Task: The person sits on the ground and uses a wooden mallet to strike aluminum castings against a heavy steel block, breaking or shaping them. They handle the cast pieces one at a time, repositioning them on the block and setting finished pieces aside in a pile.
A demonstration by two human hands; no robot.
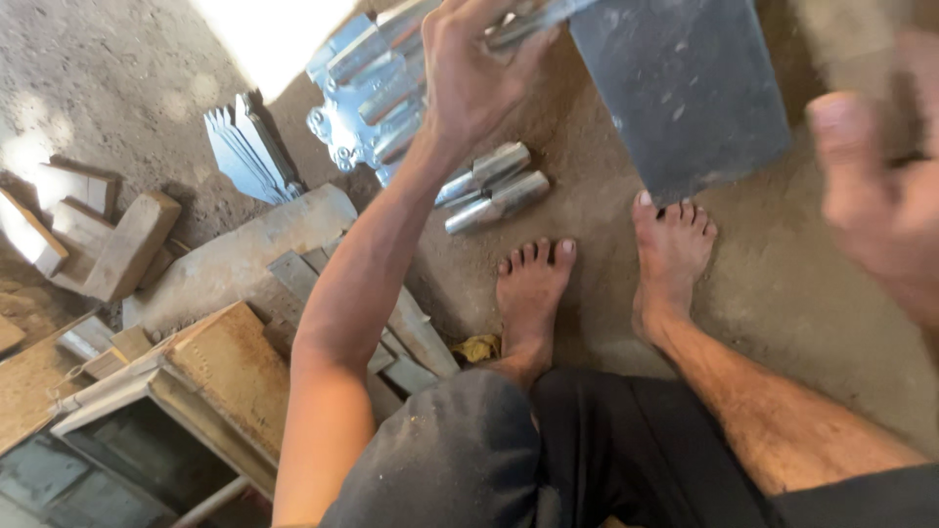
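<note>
My left hand (474, 64) reaches forward and grips the handle end of a flat grey metal blade (685, 88), which slants down over the ground. Its fingers are closed around the shiny handle. My right hand (875, 186) is close to the camera at the right edge, blurred, its fingers curled around something dark that I cannot make out. Below the left hand lies a heap of shiny metal pieces (367, 108). Two loose metal tubes (489, 191) rest on the dirt beside it. My bare feet (533, 288) stand on the ground under the blade.
A fanned stack of pointed metal blades (249, 152) stands at upper left. Wooden blocks (108, 240) and a long stone slab (235, 259) lie to the left. A worn wooden bench (225, 376) and grey metal strips (401, 332) sit near my left knee.
</note>
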